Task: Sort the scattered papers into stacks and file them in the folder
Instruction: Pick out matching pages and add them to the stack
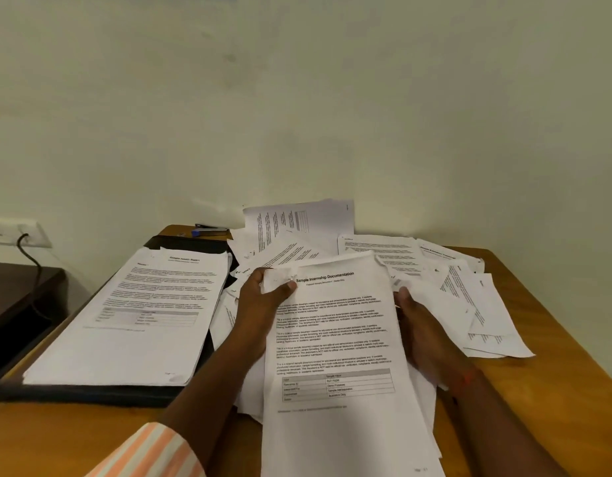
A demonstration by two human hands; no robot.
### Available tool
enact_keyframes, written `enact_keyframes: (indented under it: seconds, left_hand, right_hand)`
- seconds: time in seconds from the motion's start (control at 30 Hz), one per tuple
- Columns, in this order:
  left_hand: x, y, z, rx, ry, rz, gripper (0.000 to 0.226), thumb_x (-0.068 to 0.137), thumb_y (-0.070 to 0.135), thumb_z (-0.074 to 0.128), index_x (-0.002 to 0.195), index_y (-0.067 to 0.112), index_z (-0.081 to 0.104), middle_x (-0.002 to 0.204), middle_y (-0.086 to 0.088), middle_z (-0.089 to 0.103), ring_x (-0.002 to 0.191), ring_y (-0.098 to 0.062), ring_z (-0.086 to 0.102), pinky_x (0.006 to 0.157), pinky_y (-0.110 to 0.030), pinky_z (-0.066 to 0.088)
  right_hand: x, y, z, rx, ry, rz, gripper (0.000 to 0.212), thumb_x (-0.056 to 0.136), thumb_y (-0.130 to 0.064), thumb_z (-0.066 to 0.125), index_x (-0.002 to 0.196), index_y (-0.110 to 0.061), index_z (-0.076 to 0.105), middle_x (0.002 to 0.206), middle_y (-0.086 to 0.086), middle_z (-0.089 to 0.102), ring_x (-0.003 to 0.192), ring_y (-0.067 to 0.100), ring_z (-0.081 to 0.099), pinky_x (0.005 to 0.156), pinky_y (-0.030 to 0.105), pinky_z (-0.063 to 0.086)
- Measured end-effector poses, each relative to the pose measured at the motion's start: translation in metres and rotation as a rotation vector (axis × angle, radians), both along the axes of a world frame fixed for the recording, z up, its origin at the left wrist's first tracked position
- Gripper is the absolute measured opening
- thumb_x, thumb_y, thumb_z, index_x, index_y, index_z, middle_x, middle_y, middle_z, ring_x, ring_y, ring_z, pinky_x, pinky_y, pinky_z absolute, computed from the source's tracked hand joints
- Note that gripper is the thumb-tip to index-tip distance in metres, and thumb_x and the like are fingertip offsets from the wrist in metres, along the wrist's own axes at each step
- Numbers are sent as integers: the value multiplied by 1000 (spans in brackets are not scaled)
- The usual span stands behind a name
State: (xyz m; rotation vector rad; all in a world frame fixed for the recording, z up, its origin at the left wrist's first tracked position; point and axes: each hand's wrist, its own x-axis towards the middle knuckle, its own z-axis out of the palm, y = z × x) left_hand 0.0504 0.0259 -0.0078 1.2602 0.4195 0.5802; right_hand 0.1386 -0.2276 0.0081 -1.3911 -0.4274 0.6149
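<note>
At the bottom left of the frame you see your striped sleeve [153, 452]. In the lower centre you hold a bundle of sheets [335, 356], and the top page has the title "Sample Internship Documentation". Your left hand [263, 301] pinches the upper left corner of this bundle, with the thumb lying on the top page. Your right hand [421, 328] holds the right edge with the thumb at the edge, and its fingers are hidden behind the paper.

Left of centre, a black folder [91, 395] lies open on the wooden table [566, 315], and a sorted stack [143, 311] rests on it. Behind and to the right of the bundle, loose papers [469, 290] lie overlapping each other up to the wall.

At the far edge of the table, above the folder, lies a stapler [208, 231]. At the left edge of the frame there is a wall socket [8, 232] with a dark cable plugged in.
</note>
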Motion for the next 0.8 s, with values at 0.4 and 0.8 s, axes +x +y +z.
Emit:
enact_keyframes:
  seconds: [0.4,0.8]
  left_hand:
    - [0,-5,1,-2,28,-29,36,91,20,75,126,19,66,115,-2,76,101,-20,74,88,-40,61]
    - [-5,6,2,22,67,-88,37,89,26,78,124,19,68,110,-3,77,96,-26,76,83,-46,62]
  right_hand:
    - [13,1,-11,-238,-327,-170,59,82,-56,76,99,-1,66,96,15,75,93,41,71,88,64,54]
    - [8,-6,-2,-106,-129,-6,28,89,-20,76,104,1,65,101,17,75,93,33,72,86,50,55]
